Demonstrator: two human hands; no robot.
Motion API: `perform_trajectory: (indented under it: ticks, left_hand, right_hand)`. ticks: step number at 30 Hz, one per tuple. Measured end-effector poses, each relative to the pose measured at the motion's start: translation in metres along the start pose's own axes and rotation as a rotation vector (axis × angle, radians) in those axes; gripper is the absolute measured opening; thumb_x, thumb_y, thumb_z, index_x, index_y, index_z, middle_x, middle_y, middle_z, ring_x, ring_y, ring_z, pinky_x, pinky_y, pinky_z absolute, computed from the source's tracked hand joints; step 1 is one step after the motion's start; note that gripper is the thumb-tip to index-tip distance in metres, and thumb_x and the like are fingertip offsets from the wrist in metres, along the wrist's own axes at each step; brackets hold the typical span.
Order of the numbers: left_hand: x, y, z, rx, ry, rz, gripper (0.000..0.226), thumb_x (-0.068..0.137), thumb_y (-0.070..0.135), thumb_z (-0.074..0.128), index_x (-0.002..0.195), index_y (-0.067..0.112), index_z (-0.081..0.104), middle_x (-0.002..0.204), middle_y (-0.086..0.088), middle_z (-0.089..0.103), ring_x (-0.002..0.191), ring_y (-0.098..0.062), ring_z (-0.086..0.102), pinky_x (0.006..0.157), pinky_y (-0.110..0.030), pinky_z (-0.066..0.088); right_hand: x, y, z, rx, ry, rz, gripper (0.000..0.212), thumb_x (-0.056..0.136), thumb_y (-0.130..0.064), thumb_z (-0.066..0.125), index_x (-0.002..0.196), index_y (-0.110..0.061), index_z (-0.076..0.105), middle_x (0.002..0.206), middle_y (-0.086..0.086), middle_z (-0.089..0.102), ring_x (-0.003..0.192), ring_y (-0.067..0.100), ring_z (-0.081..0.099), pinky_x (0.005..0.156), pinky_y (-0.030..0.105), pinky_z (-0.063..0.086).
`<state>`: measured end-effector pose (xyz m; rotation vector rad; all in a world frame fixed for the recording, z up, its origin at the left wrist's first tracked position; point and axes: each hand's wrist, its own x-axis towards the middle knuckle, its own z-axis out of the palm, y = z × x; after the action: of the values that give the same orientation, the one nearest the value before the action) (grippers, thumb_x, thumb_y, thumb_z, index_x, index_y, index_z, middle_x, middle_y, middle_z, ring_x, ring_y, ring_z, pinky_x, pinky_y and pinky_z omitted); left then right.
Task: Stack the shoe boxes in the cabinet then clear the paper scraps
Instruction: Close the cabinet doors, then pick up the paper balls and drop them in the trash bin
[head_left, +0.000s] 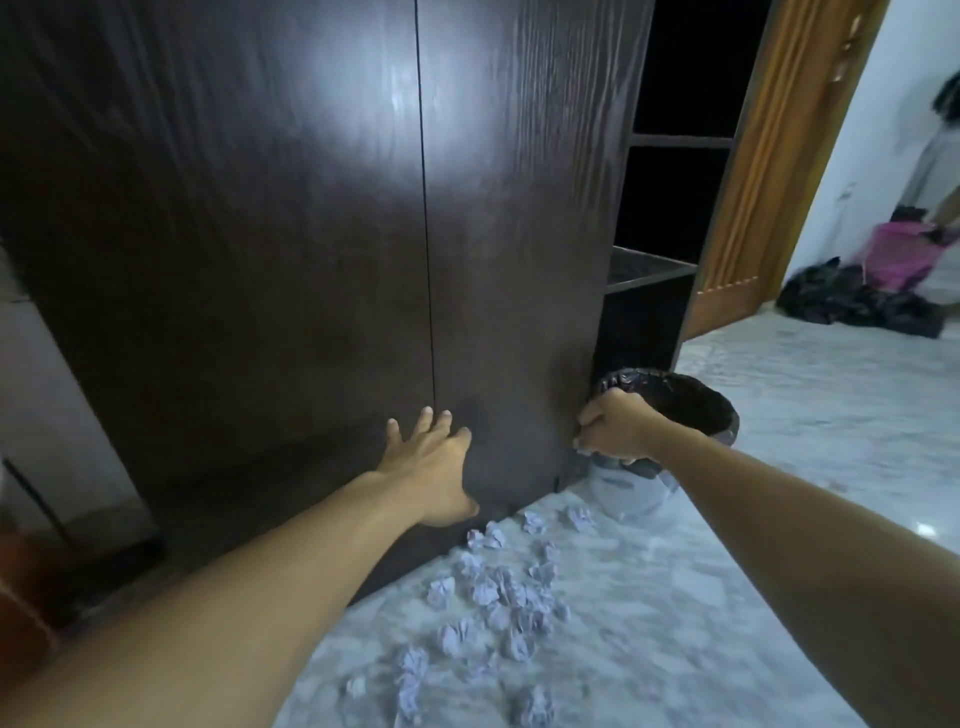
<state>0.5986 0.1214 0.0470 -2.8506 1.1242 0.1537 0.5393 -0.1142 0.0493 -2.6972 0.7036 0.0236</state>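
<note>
Left hand flat with fingers spread on the dark cabinet door, right hand gripping the rim of the bin beside the cabinet, crumpled paper scraps scattered on the floor nearby

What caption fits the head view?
Right hand grips the bin; left hand open near cabinet doors; paper scraps remain.

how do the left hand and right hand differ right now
The left hand is open, fingers spread near the closed cabinet door; the right hand has a curled grip on the rim of the bin. The left holds nothing; the right holds the bin's edge. Both are bare and reach forward above the paper scraps.
</note>
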Motion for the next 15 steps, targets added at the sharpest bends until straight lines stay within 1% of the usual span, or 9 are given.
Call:
perform_trajectory:
  ticks: [1,3,5,8,10,13,14,15]
  left_hand:
    - [0.010,0.009,0.008,-0.016,-0.013,0.023,0.093,0.082,0.049,0.064,0.154,0.015,0.016,0.163,-0.009,0.002,0.150,-0.027,-0.005,0.117,-0.059,0.004]
    - [0.030,0.025,0.020,-0.039,-0.026,0.062,0.089,0.084,0.047,0.064,0.153,0.015,0.018,0.163,-0.008,0.004,0.150,-0.026,-0.003,0.118,-0.058,0.006]
    - [0.060,0.047,0.037,-0.062,-0.042,0.109,0.086,0.085,0.044,0.064,0.152,0.014,0.021,0.163,-0.008,0.007,0.150,-0.026,0.000,0.118,-0.057,0.008]
    - [0.106,0.080,0.063,-0.089,-0.055,0.180,0.083,0.086,0.043,0.064,0.151,0.011,0.023,0.162,-0.008,0.011,0.150,-0.026,0.004,0.117,-0.057,0.012]
    - [0.134,0.102,0.078,-0.102,-0.058,0.224,0.082,0.086,0.043,0.064,0.150,0.011,0.024,0.161,-0.008,0.013,0.150,-0.026,0.007,0.117,-0.057,0.014]
    - [0.167,0.130,0.097,-0.144,-0.065,0.268,0.083,0.088,0.039,0.064,0.152,0.011,0.019,0.162,-0.007,0.011,0.150,-0.026,0.007,0.117,-0.056,0.013]
    - [0.174,0.137,0.102,-0.153,-0.069,0.279,0.085,0.088,0.039,0.064,0.153,0.012,0.017,0.163,-0.007,0.008,0.150,-0.026,0.006,0.118,-0.056,0.013]
    - [0.180,0.144,0.106,-0.161,-0.071,0.290,0.087,0.087,0.039,0.065,0.153,0.012,0.015,0.163,-0.006,0.007,0.150,-0.026,0.007,0.118,-0.055,0.012]
  right_hand:
    - [0.007,0.020,0.008,0.007,0.022,0.033,0.025,0.078,-0.030,0.071,0.092,-0.010,0.075,0.098,0.012,0.071,0.089,0.030,0.066,0.082,0.032,0.056]
    - [0.019,0.053,0.022,0.031,0.067,0.090,0.023,0.076,-0.031,0.070,0.089,-0.012,0.075,0.096,0.012,0.071,0.086,0.031,0.066,0.080,0.034,0.057]
    - [0.037,0.088,0.036,0.058,0.106,0.143,0.026,0.078,-0.031,0.068,0.094,-0.013,0.074,0.097,0.012,0.070,0.086,0.033,0.066,0.079,0.038,0.058]
    - [0.065,0.130,0.054,0.031,0.163,0.183,0.032,0.080,-0.033,0.065,0.107,-0.017,0.069,0.098,0.010,0.069,0.086,0.032,0.065,0.075,0.040,0.058]
    - [0.083,0.152,0.065,0.000,0.198,0.192,0.037,0.082,-0.026,0.063,0.117,-0.019,0.063,0.108,0.008,0.066,0.093,0.031,0.063,0.080,0.042,0.057]
    - [0.102,0.177,0.083,-0.065,0.181,0.156,0.059,0.084,-0.013,0.057,0.141,-0.019,0.044,0.137,0.009,0.050,0.116,0.035,0.056,0.094,0.046,0.051]
    - [0.107,0.184,0.089,-0.087,0.174,0.152,0.065,0.085,-0.010,0.056,0.146,-0.019,0.037,0.143,0.009,0.044,0.121,0.037,0.053,0.097,0.046,0.048]
    - [0.111,0.190,0.093,-0.103,0.178,0.151,0.068,0.086,-0.006,0.055,0.149,-0.019,0.032,0.144,0.011,0.040,0.121,0.039,0.052,0.097,0.048,0.048]
